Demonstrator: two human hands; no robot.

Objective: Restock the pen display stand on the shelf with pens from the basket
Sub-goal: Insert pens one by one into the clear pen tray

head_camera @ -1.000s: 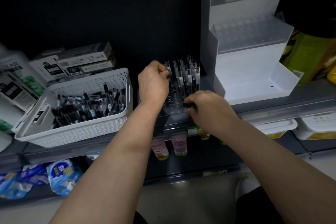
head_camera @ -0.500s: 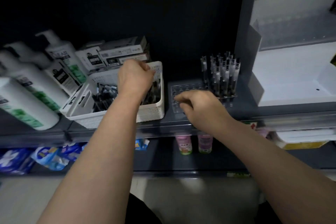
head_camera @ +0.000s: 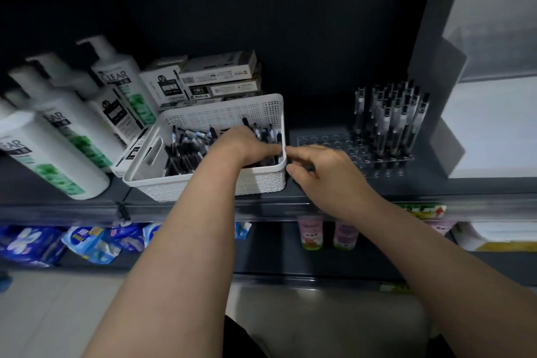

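The fingers of the left hand [head_camera: 247, 145] reach down among the black pens [head_camera: 189, 151] that lie loose in the white basket [head_camera: 203, 184]. The fingertips are hidden, so I cannot tell if they grip one. Just right of them, outside the basket wall, the right hand [head_camera: 325, 171] has curled fingers, and I cannot tell if it holds anything. Beyond its knuckles the clear pen display stand [head_camera: 334, 142] carries upright pens [head_camera: 389, 122] on its far right side.

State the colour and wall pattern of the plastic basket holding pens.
White plastic basket, perforated grid walls; head view.

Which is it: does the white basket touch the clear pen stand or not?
Apart. The head view shows a strip of dark shelf between the white basket and the clear pen stand.
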